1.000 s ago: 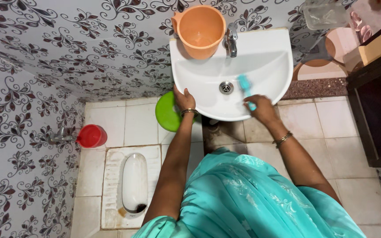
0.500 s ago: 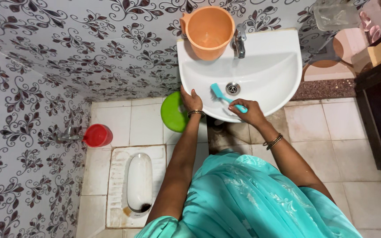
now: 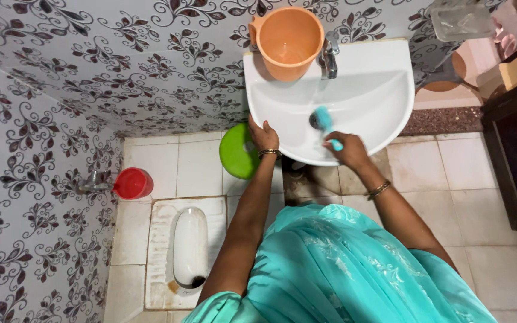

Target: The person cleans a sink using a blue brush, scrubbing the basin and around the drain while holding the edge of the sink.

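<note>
Right hand (image 3: 346, 149) closed around the handle of a turquoise brush (image 3: 325, 124), fingers wrapped tight. Brush head down inside the white washbasin (image 3: 384, 66), resting at the drain and covering most of it; handle angled back toward the front rim. Left hand (image 3: 264, 135) laid flat over the basin's front-left rim, fingers together and curled onto the edge, holding nothing else. Bangles on both wrists.

Orange mug (image 3: 289, 42) standing upright on the basin's back-left ledge, just beside the metal tap (image 3: 330, 55). Green bucket (image 3: 237, 151) on the floor under the basin's left side, partly hidden by the left forearm. Red mug (image 3: 131, 183) well apart to the left, just beside a wall tap (image 3: 91, 183). White squat toilet (image 3: 188, 248) set in the tiled floor (image 3: 450, 173) below that. Walls covered in floral-patterned tiles.
</note>
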